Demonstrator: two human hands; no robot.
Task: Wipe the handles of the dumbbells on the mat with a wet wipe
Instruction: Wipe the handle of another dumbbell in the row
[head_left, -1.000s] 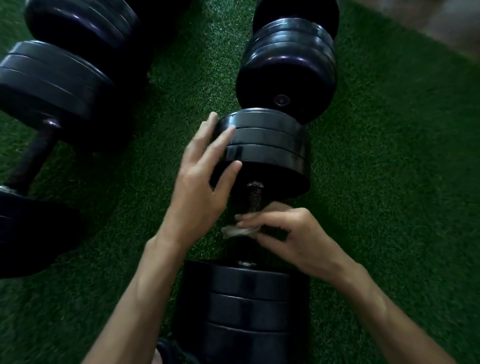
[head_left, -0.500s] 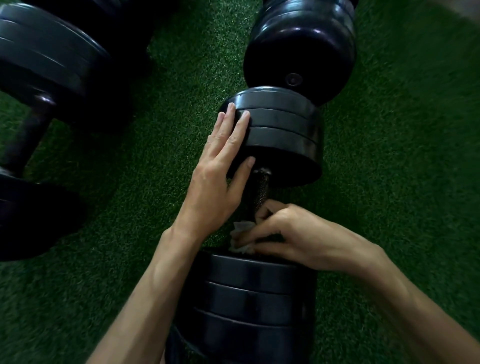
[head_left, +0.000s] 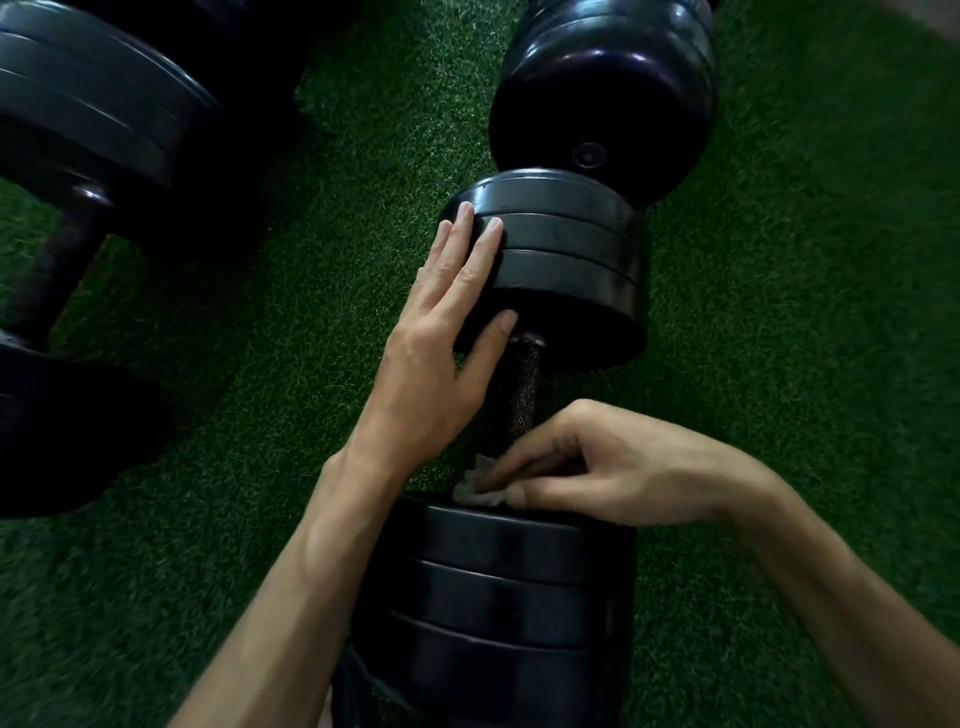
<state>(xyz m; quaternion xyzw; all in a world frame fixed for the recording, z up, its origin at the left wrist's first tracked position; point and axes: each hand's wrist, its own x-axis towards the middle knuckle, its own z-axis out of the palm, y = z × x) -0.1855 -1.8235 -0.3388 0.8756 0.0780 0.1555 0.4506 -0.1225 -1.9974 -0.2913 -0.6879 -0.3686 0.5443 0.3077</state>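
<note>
Right hand (head_left: 597, 467) slid wet wipe (head_left: 480, 486) down handle (head_left: 524, 389) — left hand (head_left: 441, 353) steadying

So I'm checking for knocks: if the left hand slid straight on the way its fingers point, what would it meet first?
Its fingers already lie on the far plates of the dumbbell. Straight on, the left hand would likely run over them to the rounded weight beyond, though depth is unclear.

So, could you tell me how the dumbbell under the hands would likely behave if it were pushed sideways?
The dumbbell probably rolls: its plates are round, and the left hand rests flat on them as if steadying it. Three plates at each end suggest it is heavy. The turf mat may slow it.
</note>
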